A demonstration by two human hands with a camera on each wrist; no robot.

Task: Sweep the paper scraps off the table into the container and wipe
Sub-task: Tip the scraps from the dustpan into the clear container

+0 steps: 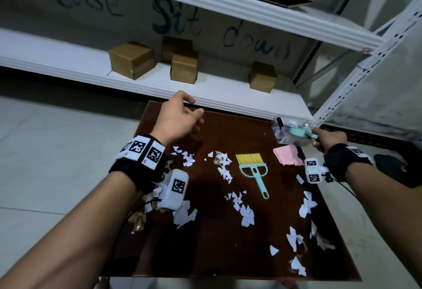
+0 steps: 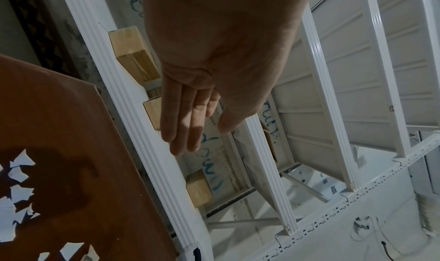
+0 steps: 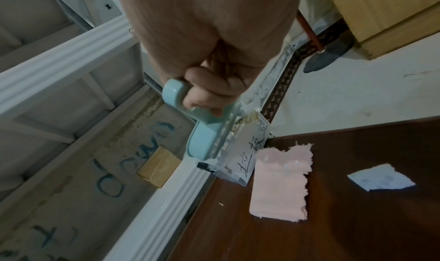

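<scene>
White paper scraps lie scattered over my table. At its far right corner my right hand grips the teal dustpan handle over the clear container. My left hand hovers, fingers relaxed, holding nothing. Between them lie the brush and pink cloth.
</scene>
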